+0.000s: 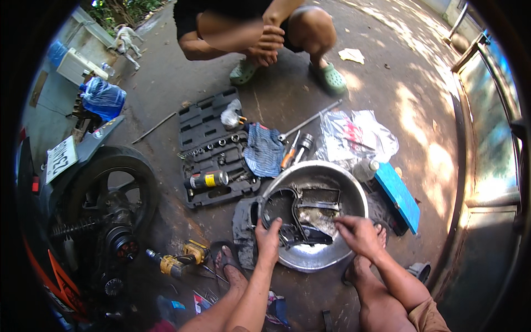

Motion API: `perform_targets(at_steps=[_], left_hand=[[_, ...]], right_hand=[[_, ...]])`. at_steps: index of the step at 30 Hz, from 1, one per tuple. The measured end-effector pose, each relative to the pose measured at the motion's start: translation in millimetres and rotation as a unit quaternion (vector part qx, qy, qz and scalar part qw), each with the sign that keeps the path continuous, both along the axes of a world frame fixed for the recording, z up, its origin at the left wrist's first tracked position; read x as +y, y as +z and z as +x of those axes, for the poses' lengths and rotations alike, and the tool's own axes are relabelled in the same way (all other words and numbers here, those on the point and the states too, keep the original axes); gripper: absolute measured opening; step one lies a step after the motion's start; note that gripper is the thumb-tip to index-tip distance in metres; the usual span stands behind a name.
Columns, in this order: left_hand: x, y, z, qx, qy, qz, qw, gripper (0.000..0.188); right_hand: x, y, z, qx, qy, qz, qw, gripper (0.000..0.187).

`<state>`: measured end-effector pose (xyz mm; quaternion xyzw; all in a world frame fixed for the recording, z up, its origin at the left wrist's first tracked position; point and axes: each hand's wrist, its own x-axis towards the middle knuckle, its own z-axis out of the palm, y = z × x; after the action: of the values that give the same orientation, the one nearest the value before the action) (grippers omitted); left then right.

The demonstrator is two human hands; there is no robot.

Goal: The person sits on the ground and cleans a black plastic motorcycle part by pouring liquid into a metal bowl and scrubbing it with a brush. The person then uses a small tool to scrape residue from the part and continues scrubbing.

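A black plastic motorbike cover [300,216], with a rounded loop at one end and a boxy frame at the other, lies tilted inside a round metal basin [362,191]. My left hand [268,240] grips its left edge, thumb on top. Over the basin's right side, my right hand [358,238] has its fingers pinched together close to the cover; whatever they hold, if anything, is too small to make out. Wet grime shows on the basin's bottom. A dark grey cloth [243,229] lies against the basin's left side.
An open socket set case [207,119], a blue striped cloth [263,149], a long wrench bar [310,120] and a clear plastic bag [354,135] lie beyond the basin. Left are a yellow cordless drill [180,260] and a motorbike wheel [146,171]. A person [265,44] squats opposite; a blue box lid [397,196] leans right.
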<state>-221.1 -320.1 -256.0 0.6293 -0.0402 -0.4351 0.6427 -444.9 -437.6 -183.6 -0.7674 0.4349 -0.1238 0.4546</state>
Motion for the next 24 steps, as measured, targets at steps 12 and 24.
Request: perform_targets(at_steps=[12, 24], left_hand=[[7, 3, -18, -0.039, -0.074, 0.031, 0.996, 0.048], [0, 23, -52, 0.084, -0.196, -0.013, 0.977, 0.046]], right_hand=[[1, -5, -2, -0.066, 0.040, -0.044, 0.996, 0.023], [-1, -23, -19, -0.019, 0.157, 0.014, 0.987, 0.023]])
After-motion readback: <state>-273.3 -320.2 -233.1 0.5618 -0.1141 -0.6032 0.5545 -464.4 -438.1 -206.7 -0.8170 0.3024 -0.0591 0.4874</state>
